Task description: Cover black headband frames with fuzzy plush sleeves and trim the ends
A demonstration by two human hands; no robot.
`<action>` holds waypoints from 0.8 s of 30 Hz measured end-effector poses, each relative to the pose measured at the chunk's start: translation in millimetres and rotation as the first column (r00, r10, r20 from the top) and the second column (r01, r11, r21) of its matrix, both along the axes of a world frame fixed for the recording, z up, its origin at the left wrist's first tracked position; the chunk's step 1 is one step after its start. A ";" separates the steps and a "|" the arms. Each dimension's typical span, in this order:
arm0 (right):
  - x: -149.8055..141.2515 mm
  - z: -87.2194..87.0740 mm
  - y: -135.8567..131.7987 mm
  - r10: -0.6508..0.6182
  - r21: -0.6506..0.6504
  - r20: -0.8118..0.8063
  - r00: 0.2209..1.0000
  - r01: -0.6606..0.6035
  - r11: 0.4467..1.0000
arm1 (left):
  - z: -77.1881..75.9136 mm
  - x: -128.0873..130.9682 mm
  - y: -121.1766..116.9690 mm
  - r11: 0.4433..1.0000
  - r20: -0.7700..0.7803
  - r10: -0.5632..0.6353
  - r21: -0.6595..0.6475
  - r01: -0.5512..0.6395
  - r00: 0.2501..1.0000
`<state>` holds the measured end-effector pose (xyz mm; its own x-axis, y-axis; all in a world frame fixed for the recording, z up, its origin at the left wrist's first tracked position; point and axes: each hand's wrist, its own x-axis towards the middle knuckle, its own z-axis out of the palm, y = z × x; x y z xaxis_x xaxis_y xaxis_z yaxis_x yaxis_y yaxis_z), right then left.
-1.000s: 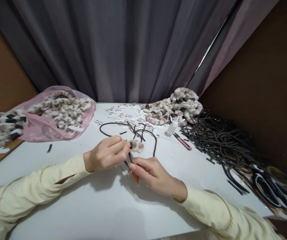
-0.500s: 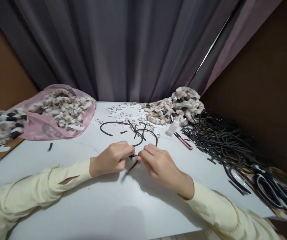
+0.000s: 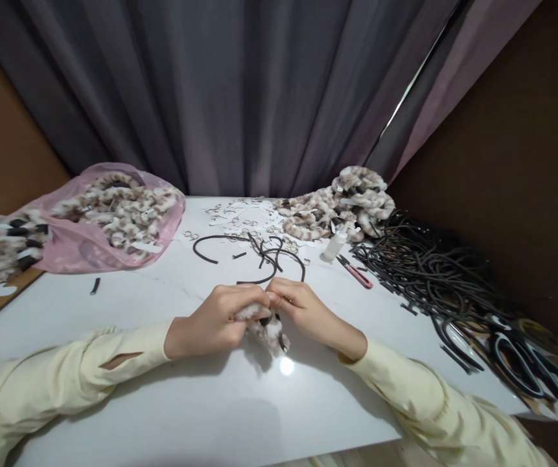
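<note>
Your left hand (image 3: 213,321) has its fingers curled shut around a fluffy brown and white piece (image 3: 271,334) with black bits on it. The piece hangs down between your two hands, over the near part of the white surface (image 3: 186,408). Your right hand (image 3: 315,318) has its fingers pinched shut by the top of the fluffy piece, right up by your left fingers, but I can't tell what they pinch. Just past your hands, some bendy black cords (image 3: 203,254) lie on the surface in loops that cross. A short black bit (image 3: 238,255) lies inside the loops, and another short bit (image 3: 94,286) lies far off to the left. Behind the loops are little rings (image 3: 190,236) and white tags (image 3: 254,214). To the left, a pink bag (image 3: 65,250) is full of fluffy loops (image 3: 133,217). To the right, there's a fluffy heap (image 3: 363,201), with a small see-through bottle (image 3: 334,248) in front of it and pink snips (image 3: 356,273) beside the bottle. Next to them is a big messy pile of black cords (image 3: 434,275), and big scissors (image 3: 516,366) are at its near end.
</note>
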<state>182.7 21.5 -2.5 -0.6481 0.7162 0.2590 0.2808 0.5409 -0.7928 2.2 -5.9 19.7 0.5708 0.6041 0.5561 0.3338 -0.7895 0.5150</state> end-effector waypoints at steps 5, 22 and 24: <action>-4.4 -10.3 0.1 0.065 -0.286 -0.042 0.997 -0.074 0.955 | -8.2 -3.2 2.6 0.993 0.005 0.003 0.121 -0.003 1.000; -8.1 -8.9 -12.7 -0.401 0.777 0.168 0.901 0.129 0.616 | -32.8 5.9 20.4 0.747 0.176 0.387 -0.636 -0.196 0.905; -9.9 -14.9 -10.1 -0.423 0.796 0.221 0.879 0.088 0.599 | -41.2 8.2 18.9 0.744 0.169 0.388 -0.637 -0.201 0.906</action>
<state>172.8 11.4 -17.4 -0.6280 0.5271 0.5725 0.6662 0.7443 0.0455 10.4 13.0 -21.6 0.1885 0.9735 0.1297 0.2687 -0.1781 0.9466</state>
